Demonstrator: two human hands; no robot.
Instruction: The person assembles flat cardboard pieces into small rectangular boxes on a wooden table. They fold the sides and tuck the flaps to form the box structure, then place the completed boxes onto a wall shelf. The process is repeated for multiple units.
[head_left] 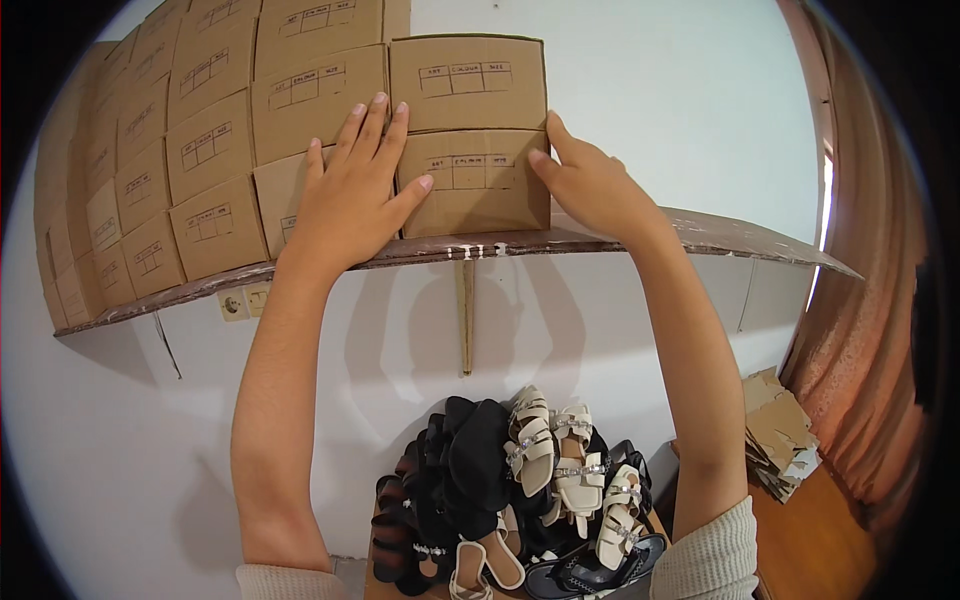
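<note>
With left hand spread across neighbouring cartons and right hand cupped open at right edge, found two stacked cardboard boxes on wall shelf; judged liable to misalign if pushed unevenly.

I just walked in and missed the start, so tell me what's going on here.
A person's left hand is spread at the left of a two-high stack of cardboard boxes; the right hand is at the stack's right edge. The stack stands on a brown wall shelf, with more boxes stacked to its left. Below, black and cream sandals lie piled.
</note>
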